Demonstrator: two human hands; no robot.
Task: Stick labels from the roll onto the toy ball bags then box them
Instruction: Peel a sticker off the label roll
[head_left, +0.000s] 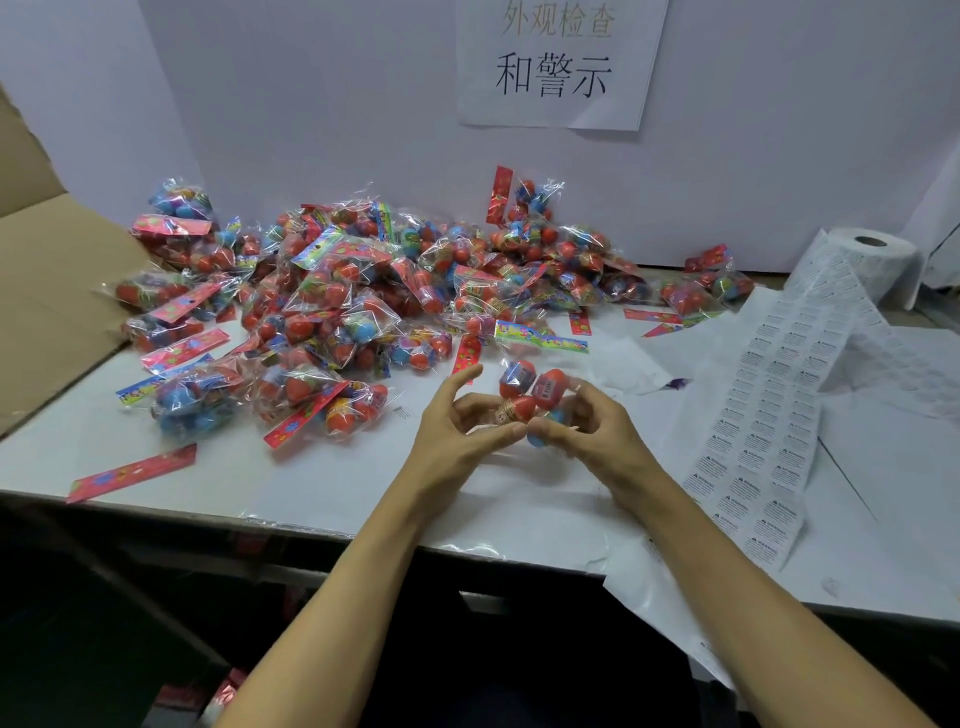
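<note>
Beyond the box (47, 291) and the pile (337, 301), a label strip (769, 415) trails from the roll (867, 260). Mid-table, both hands grip one bag (530, 392): left hand (457, 431) pinching, right hand (587, 426) curled round. Best flatten the film before labelling.

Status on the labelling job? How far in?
Early. Done: nothing visibly boxed; the cardboard box shows no bags. In hand: both hands, left hand and right hand, hold one bag. Left: the big pile; label strip still mostly full.
</note>
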